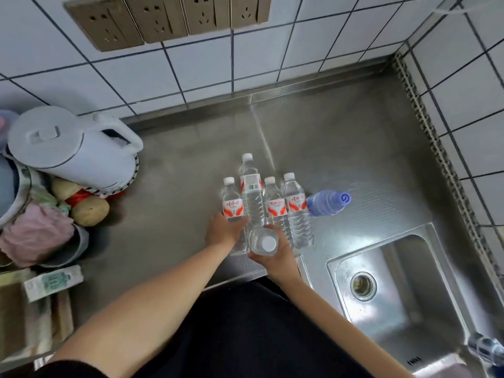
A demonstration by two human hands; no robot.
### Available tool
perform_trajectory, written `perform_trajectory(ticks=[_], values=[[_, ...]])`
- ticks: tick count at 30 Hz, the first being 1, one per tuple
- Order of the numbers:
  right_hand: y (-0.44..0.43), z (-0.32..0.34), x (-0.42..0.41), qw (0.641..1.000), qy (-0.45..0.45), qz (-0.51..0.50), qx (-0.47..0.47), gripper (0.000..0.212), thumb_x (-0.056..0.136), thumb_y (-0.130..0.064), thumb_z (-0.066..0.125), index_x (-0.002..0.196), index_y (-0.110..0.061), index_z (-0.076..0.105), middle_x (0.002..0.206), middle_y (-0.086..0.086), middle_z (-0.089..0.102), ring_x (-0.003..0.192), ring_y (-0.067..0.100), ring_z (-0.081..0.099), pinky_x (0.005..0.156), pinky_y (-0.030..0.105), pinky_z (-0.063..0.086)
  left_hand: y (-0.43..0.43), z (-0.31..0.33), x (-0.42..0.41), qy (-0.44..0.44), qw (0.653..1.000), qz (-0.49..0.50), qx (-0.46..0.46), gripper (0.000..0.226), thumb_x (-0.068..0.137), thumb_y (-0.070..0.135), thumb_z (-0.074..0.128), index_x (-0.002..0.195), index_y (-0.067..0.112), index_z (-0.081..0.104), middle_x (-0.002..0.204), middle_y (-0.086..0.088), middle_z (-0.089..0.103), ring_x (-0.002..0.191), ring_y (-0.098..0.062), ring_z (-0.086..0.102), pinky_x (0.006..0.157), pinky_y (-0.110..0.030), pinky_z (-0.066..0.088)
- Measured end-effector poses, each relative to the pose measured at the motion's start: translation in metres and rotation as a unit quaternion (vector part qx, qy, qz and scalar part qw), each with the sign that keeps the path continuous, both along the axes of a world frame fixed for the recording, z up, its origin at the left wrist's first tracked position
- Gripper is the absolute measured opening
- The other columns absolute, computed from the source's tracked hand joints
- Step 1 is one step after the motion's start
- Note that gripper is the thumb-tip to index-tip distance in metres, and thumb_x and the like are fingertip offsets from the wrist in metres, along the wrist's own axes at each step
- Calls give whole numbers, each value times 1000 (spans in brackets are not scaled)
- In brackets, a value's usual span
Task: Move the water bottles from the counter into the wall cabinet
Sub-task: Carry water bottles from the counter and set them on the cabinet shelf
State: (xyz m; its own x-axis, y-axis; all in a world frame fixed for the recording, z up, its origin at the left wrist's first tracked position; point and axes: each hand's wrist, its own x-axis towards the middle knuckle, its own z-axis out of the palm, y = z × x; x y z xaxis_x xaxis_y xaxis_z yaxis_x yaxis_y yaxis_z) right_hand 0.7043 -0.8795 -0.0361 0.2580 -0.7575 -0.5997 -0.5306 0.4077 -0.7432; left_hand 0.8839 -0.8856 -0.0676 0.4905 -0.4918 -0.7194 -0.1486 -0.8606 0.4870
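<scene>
1. Stood at the pick-up step: water bottles [272,203] clustered upright mid-counter [169,214], just left of the sink [395,296]; cabinet out of view.
2. Left hand [222,231] wrapped around the base of the leftmost bottle [231,205].
3. Right hand [275,257] closed around a nearer bottle [264,243], cap toward the camera.
4. Blue bottle [327,203] lay on its side beside the cluster.
5. Called next, probably, for lifting both straight up, clear of neighbours, toward the cabinet.
</scene>
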Motion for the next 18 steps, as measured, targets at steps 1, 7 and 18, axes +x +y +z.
perform_trajectory(ticks=[1, 7, 18], values=[[-2, -2, -2, 1000, -1, 1, 8, 80, 70, -16, 99, 136, -33, 56, 128, -9, 69, 119, -5, 61, 91, 10, 47, -1, -1, 3, 20, 1000, -3, -2, 36, 88, 55, 80, 103, 23, 77, 95, 4, 78, 87, -21, 75, 74, -32, 56], [-10, -3, -7, 1000, 4, 18, 16, 76, 69, -18, 99, 126, -47, 58, 110, -32, 70, 105, -20, 60, 78, -1, 46, 21, 8, 25, 90, 995, -14, -33, 7, 91, 26, 79, 92, 31, 74, 86, 11, 78, 85, -10, 74, 77, -31, 56], [-18, 44, -14, 993, -104, 27, 54, 56, 72, -18, 98, 118, -38, 72, 112, -7, 82, 103, 8, 78, 82, 16, 59, 162, 97, 49, 16, 991, 82, -107, 61, 66, 52, 86, 121, 49, 60, 110, 17, 78, 97, -5, 76, 88, -39, 61]])
